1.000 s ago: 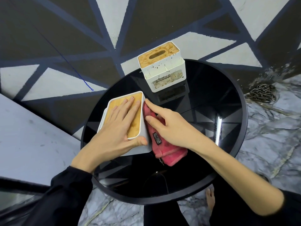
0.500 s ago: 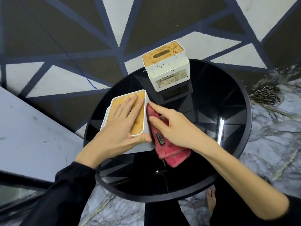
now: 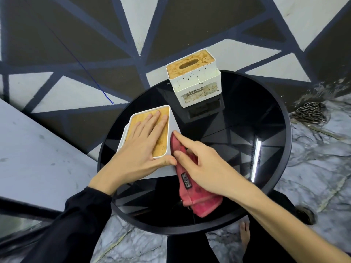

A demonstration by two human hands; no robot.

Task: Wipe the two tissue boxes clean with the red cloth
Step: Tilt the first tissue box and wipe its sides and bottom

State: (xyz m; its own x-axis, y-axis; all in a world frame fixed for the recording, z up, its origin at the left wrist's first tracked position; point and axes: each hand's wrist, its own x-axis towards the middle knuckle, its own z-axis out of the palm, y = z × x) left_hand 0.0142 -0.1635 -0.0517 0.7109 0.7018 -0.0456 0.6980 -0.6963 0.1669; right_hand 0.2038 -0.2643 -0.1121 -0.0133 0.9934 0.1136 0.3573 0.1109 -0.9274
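Observation:
The near tissue box (image 3: 171,126), white with a wooden lid, stands on the left of the round black table (image 3: 266,114). My left hand (image 3: 140,149) lies flat on its lid with straight fingers, thumb against its right wall. My right hand (image 3: 201,164) presses the red cloth (image 3: 197,204) against that right wall with index finger and thumb stretched out; its other fingers are hidden. Most of the cloth trails under my palm onto the table. The second tissue box (image 3: 195,80), white, stained, with a slotted wooden lid, stands at the table's far edge.
The glossy tabletop reflects a light strip (image 3: 255,160) at the right. A chain (image 3: 311,112) lies on the marble floor beyond the table, and a bare foot (image 3: 245,234) shows below the table's rim. A patterned wall rises behind.
Both hands keep their places on the near box; my right hand and the cloth have shifted only slightly along its right wall. The view has moved a little.

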